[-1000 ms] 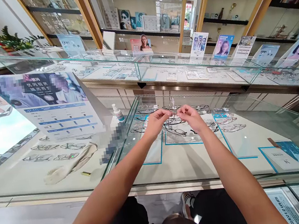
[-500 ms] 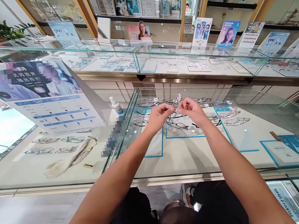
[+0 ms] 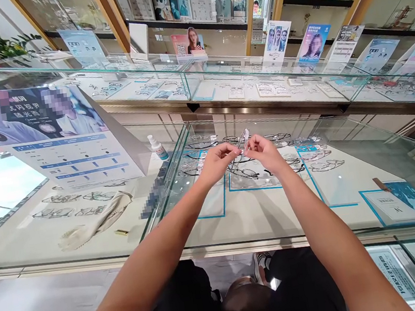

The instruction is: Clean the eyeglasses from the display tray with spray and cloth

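Both arms reach out over a glass display case [image 3: 272, 243]. My left hand [image 3: 217, 162] pinches one side of a pair of glasses [image 3: 244, 139], which is tilted up between the hands. On its other side, my right hand [image 3: 264, 152] closes finger and thumb on the same glasses. Thin clear lenses and a fine frame are just visible; the fingertips hide part of them. Beneath the hands, under the glass, lie rows of eyeglasses [image 3: 246, 173] on blue-edged cards.
At the left stand a large folded sign [image 3: 74, 165] and a small white spray bottle [image 3: 157, 147]. A cream cloth [image 3: 96, 223] lies near several glasses and a small gold item [image 3: 121, 232]. Behind runs a second glass counter [image 3: 218, 65] with upright cards.
The view has shifted slightly, so the sign and bottle appear a little further left. Both hands keep their hold on the glasses, with little visible movement.
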Motion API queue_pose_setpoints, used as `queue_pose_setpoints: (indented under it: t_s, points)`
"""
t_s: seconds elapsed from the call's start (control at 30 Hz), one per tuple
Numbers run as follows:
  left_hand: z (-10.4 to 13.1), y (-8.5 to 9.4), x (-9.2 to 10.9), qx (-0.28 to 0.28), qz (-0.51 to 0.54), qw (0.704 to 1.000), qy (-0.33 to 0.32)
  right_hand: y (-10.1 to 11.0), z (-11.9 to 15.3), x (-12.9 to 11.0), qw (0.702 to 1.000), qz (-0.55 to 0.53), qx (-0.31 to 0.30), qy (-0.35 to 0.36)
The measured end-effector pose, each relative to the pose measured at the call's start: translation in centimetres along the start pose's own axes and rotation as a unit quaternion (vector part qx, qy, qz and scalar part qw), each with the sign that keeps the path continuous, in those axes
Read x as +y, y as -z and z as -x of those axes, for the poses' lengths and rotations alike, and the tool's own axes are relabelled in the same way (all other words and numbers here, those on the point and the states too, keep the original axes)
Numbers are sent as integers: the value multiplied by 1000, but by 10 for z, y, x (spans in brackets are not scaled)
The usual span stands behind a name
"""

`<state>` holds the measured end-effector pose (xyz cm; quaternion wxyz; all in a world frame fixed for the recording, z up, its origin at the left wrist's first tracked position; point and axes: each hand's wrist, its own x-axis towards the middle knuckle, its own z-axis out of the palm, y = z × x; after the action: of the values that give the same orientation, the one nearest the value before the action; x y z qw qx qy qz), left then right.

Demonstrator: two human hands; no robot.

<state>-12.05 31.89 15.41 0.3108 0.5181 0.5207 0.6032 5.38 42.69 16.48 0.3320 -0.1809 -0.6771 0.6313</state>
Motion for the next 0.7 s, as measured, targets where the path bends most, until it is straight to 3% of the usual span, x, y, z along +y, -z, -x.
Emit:
queue_pose_setpoints:
  t_s: [0.33, 0.7]
  points:
    - [-1, 2, 6, 26, 33, 999, 27, 6, -2, 1, 1000, -7, -16, 10]
    - [-6, 14, 5, 67, 4, 998, 17, 33, 0, -13, 998, 16, 47, 32]
